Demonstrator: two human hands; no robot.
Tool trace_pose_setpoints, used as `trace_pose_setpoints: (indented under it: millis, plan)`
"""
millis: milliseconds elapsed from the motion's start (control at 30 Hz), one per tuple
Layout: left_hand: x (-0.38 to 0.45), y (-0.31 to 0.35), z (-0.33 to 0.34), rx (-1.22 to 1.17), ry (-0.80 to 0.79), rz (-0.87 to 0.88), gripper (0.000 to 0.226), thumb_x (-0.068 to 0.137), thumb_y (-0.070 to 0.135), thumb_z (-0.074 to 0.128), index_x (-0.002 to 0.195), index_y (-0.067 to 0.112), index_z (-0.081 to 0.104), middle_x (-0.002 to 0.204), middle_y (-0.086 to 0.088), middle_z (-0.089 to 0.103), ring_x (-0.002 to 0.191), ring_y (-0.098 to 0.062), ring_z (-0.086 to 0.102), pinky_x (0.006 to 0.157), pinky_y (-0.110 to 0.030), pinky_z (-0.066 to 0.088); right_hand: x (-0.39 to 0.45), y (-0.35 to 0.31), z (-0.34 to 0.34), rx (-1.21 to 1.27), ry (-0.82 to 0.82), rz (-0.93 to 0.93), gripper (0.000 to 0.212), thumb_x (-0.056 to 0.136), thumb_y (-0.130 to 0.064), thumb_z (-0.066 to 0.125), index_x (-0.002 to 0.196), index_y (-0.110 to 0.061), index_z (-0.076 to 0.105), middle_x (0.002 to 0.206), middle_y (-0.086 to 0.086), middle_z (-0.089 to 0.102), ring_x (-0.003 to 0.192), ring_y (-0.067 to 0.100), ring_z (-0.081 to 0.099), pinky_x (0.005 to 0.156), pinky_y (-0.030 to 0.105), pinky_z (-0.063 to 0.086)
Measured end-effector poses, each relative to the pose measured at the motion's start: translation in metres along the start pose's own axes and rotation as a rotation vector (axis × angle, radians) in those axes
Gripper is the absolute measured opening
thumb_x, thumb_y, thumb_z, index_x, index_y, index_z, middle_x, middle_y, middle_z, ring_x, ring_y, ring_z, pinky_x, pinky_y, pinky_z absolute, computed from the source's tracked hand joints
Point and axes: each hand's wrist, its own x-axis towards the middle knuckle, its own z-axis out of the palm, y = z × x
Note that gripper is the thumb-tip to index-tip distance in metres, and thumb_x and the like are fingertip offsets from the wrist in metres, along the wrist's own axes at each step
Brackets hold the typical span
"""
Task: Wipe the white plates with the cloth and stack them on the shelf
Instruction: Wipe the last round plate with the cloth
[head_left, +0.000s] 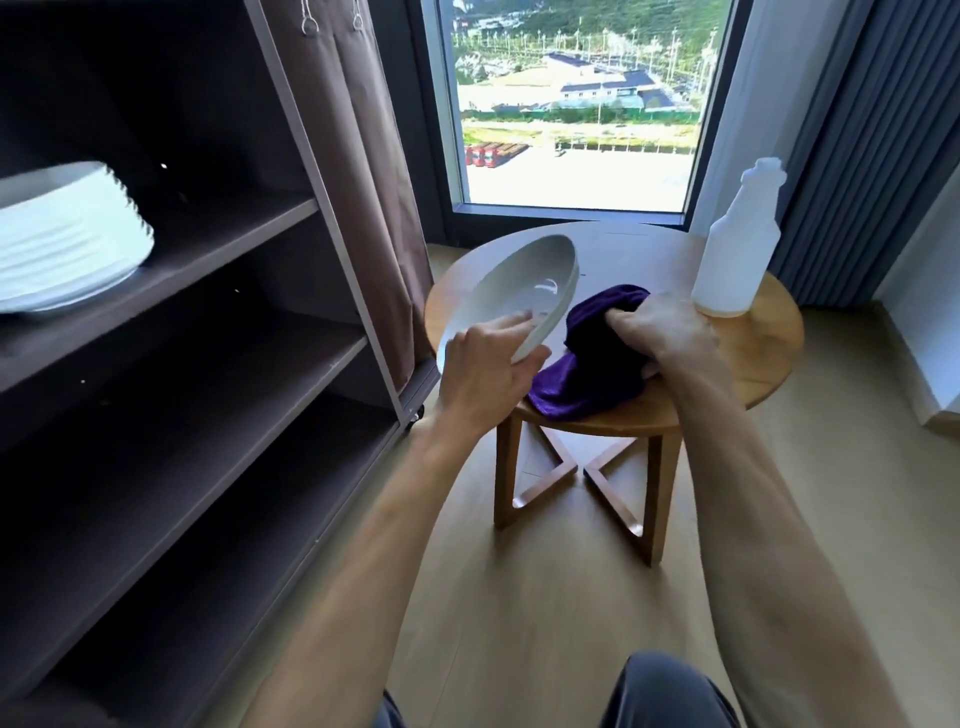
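Left hand (480, 371) pinches the tilted white plate (519, 291) by its rim above the desk (753, 353); right hand (662, 332) clutches the purple cloth (592, 374) bunched on the desk, just beside the plate.

Shelf unit (171, 312) fills left half of frame. Its upper-left shelf is partly taken by a plate stack (62, 239); bare board remains to the stack's right, up to the side panel. The two shelves below it show open bays. Brown curtain (374, 182) hangs along the unit's right edge, between unit and round table (753, 364) at centre right. Tabletop: spray bottle (737, 244) upright at right rim, purple cloth (597, 358) bunched over near edge, bare wood at back near window. Open floor in lower centre of frame, in front of table legs.
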Motion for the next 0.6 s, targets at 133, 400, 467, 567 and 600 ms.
trace_pose_setpoints:
  millis: [133,400,467,567,600]
  plan:
    - [0.0,-0.008,-0.013,0.062,0.016,0.039,0.015,0.09,0.016,0.072,0.096,0.006,0.081,0.104,-0.01,0.078,0.08,-0.028,0.076,0.074,-0.042,0.064,-0.019,-0.022,-0.007,0.311,0.254,-0.19,0.053,0.102,-0.051,0.042,0.125,-0.007,0.063,0.126,0.019,0.065,0.114,0.039,0.061,0.098,0.041,0.046]
    - [0.007,-0.019,-0.055,0.301,0.074,0.159,0.016,0.083,0.016,0.083,0.099,0.011,0.082,0.11,-0.012,0.077,0.099,-0.037,0.075,0.081,-0.06,0.061,-0.045,-0.092,0.03,1.162,-0.22,-0.273,0.036,0.095,-0.012,0.046,0.13,-0.019,0.046,0.12,0.008,0.055,0.107,0.028,0.059,0.057,0.028,0.057]
    - [0.007,-0.026,-0.071,0.38,0.229,0.05,0.026,0.076,0.027,0.09,0.096,0.012,0.082,0.132,-0.018,0.067,0.127,-0.041,0.06,0.101,-0.063,0.051,-0.047,-0.107,0.035,1.306,-0.27,-0.208,0.042,0.093,-0.008,0.043,0.134,-0.017,0.043,0.12,0.009,0.053,0.106,0.029,0.056,0.054,0.03,0.056]
    - [0.005,-0.027,-0.095,0.291,0.323,-0.311,0.086,0.071,0.055,0.088,0.143,0.02,0.059,0.168,-0.019,0.016,0.155,-0.038,0.016,0.12,-0.05,0.029,-0.054,-0.136,0.038,1.449,-0.32,-0.199,0.042,0.093,-0.005,0.039,0.134,-0.013,0.048,0.115,0.009,0.055,0.1,0.028,0.057,0.05,0.03,0.055]
    - [0.004,-0.028,-0.103,0.223,0.335,-0.398,0.104,0.069,0.061,0.087,0.155,0.023,0.042,0.17,-0.017,0.002,0.157,-0.035,0.008,0.122,-0.046,0.025,-0.056,-0.146,0.04,1.466,-0.317,-0.219,0.042,0.093,-0.005,0.039,0.134,-0.013,0.05,0.113,0.009,0.057,0.099,0.028,0.057,0.052,0.032,0.056]
